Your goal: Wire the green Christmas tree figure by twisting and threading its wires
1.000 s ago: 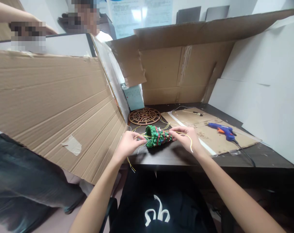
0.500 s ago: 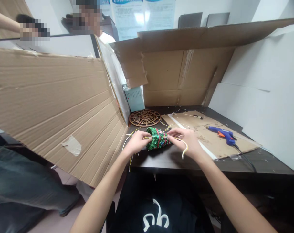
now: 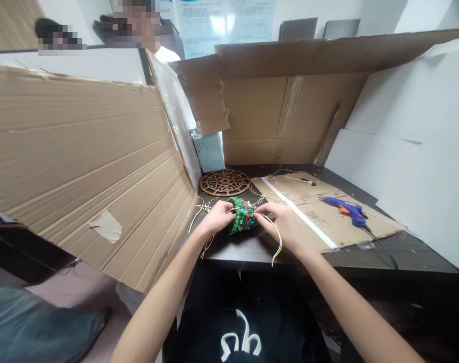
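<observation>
A small green bumpy cone (image 3: 239, 223) with red trim, like a tabletop Christmas tree, lies on its side above the dark desk. My left hand (image 3: 219, 218) grips its wide left end, fingers curled over the rim. At the narrow end, my right hand (image 3: 277, 222) has its fingertips pinched on a thin white-and-yellow wire (image 3: 278, 241), whose loose end curves down toward the desk edge. More white and yellow wire ends (image 3: 204, 207) trail out beside my left hand. My right palm and fingers partly hide the cone's tip.
A round openwork brown trivet (image 3: 225, 182) lies behind the cone. To the right, a blue glue gun (image 3: 345, 209) and a small brush (image 3: 305, 180) rest on a cardboard sheet (image 3: 308, 201). Cardboard panels (image 3: 101, 166) wall the desk. Another person stands beyond the left panel.
My right hand has shifted slightly left, nearer my left hand. The wire below it now hangs longer and lower. Beyond the left panel, the other person's outstretched arm has gone from view.
</observation>
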